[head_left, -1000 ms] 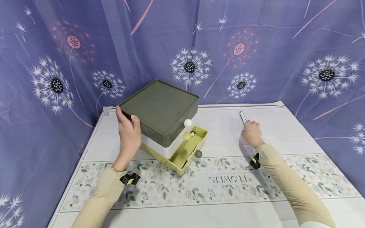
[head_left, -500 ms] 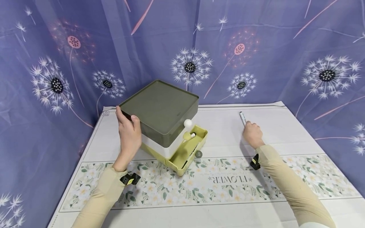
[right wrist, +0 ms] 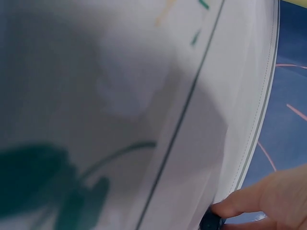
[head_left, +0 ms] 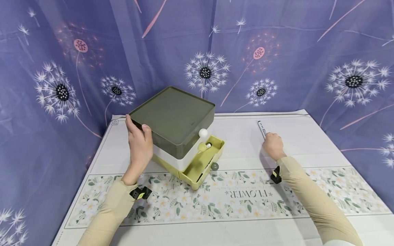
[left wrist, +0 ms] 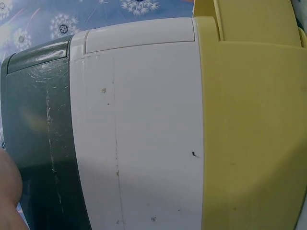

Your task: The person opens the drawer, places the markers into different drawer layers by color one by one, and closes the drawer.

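Observation:
A stacked desktop drawer box stands at centre left, with a dark green top tier (head_left: 175, 114), a white middle tier (left wrist: 139, 129) and a yellow bottom tier (left wrist: 254, 134). My left hand (head_left: 139, 145) rests against its left corner, fingers along the side and thumb at the top edge. The yellow drawer (head_left: 201, 165) is pulled out; inside lie a white pen-like piece with a dark end (head_left: 208, 145) and a thin dark-and-white item (head_left: 205, 167). Over to the right, my right hand (head_left: 273, 145) pinches a white marker pen (head_left: 261, 128). The marker's dark end (right wrist: 211, 221) shows between thumb and finger.
A white knob (head_left: 203, 133), a yellow knob (head_left: 201, 147) and a grey knob (head_left: 214, 166) stick out from the tiers. Under everything lies a white tablecloth (head_left: 240, 136) with a flower band. A purple dandelion curtain (head_left: 166, 51) hangs behind.
The right hand has shifted slightly to the right and toward me, and the marker's far end has swung a little left. My left hand and the drawer box stay put.

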Motion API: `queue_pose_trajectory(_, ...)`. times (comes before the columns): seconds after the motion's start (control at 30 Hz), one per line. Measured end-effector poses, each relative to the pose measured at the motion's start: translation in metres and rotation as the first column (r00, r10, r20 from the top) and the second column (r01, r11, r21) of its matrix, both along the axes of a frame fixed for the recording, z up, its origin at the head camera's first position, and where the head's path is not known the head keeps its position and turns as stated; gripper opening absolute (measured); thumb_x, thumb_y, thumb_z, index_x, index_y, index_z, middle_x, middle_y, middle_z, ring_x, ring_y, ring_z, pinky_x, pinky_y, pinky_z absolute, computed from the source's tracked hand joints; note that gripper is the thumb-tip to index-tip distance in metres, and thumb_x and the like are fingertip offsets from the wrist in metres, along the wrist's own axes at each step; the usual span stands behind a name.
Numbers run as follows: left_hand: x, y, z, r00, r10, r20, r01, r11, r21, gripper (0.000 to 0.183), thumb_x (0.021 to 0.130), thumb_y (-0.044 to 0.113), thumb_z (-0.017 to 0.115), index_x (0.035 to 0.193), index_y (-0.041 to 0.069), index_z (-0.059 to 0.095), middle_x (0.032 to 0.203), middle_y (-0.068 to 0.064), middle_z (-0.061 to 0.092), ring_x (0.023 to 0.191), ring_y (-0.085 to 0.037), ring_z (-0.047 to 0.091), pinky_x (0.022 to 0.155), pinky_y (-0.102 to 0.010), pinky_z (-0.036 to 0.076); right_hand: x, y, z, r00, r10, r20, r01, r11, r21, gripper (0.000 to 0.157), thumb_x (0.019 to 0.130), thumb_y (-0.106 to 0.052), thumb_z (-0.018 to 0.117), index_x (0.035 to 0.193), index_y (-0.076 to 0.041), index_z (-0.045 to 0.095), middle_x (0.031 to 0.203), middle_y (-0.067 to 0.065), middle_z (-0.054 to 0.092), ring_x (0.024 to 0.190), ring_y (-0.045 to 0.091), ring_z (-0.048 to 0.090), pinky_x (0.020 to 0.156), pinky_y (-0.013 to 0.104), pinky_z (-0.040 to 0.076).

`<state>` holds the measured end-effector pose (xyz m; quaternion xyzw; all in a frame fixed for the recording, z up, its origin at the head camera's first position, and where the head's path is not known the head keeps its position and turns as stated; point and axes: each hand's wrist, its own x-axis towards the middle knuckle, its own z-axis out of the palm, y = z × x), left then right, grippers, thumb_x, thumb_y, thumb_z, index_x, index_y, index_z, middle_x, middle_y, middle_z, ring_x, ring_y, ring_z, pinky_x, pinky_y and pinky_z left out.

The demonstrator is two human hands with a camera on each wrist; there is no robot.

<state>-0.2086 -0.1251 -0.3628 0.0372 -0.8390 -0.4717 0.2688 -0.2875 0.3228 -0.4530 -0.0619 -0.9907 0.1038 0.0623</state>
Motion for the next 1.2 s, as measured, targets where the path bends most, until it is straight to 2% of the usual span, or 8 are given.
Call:
queue_pose_trajectory(0.3,-0.0013,0.0001,0.0004,1.000,0.006,-0.024,-0.006,1.000,-0.005,0.066,0.095,0.034,0.028,0.147,0.005,0.000,0.153,-0.019,0.005,0.137,-0.035,0.022,0.107,-0.047,0.026,0.0030,0.0024,0.0054,1.000,-0.008,0.027,0.010,0.999,-0.043,0.011,0.070,-0.008,0.052,0.066,0.002,0.054,0.071,0.027,0.058,0.064,0.043,0.057,0.047,0.044,0.042)
queue_pose_trajectory(0.67,-0.0021,-0.0004,0.0001,0.999,0.004,-0.038,-0.004,1.000,-0.007,0.065,0.096,0.035,0.027,0.147,0.004,0.001,0.153,-0.019,0.005,0.136,-0.036,0.023,0.107,-0.048,0.026,0.0057,0.0019,0.0081,0.998,-0.026,0.063,0.031,0.997,-0.076,0.020,0.070,-0.019,0.060,0.063,-0.003,0.051,0.063,0.016,0.053,0.056,0.030,0.052,0.044,0.035,0.039)
queue_pose_trajectory(0.9,-0.0023,-0.0005,-0.0009,1.000,0.000,-0.031,0.000,1.000,-0.003,0.065,0.096,0.034,0.028,0.147,0.005,0.000,0.153,-0.020,0.005,0.135,-0.037,0.024,0.107,-0.048,0.026,0.0077,0.0000,0.0093,0.998,-0.019,0.055,0.024,0.995,-0.095,0.025,0.070,-0.024,0.066,0.057,-0.006,0.054,0.063,0.015,0.056,0.056,0.028,0.051,0.044,0.034,0.038)
queue_pose_trajectory(1.07,-0.0025,0.0003,-0.0018,0.999,0.011,-0.031,-0.011,1.000,-0.002,0.065,0.095,0.033,0.028,0.147,0.004,0.002,0.153,-0.019,0.006,0.136,-0.036,0.023,0.107,-0.047,0.025,0.0084,0.0000,0.0089,0.999,-0.002,0.050,0.007,0.994,-0.106,0.021,0.070,-0.023,0.065,0.063,-0.004,0.059,0.064,0.014,0.059,0.055,0.026,0.051,0.045,0.033,0.038)
queue_pose_trajectory(1.2,-0.0025,0.0004,-0.0020,0.999,0.013,-0.038,-0.013,1.000,-0.006,0.065,0.095,0.033,0.028,0.147,0.003,0.002,0.152,-0.020,0.007,0.136,-0.036,0.024,0.107,-0.047,0.026,0.0079,-0.0006,0.0078,0.999,0.024,0.030,-0.020,0.993,-0.114,0.022,0.070,-0.022,0.065,0.075,-0.001,0.064,0.071,0.017,0.063,0.059,0.029,0.055,0.048,0.035,0.040)
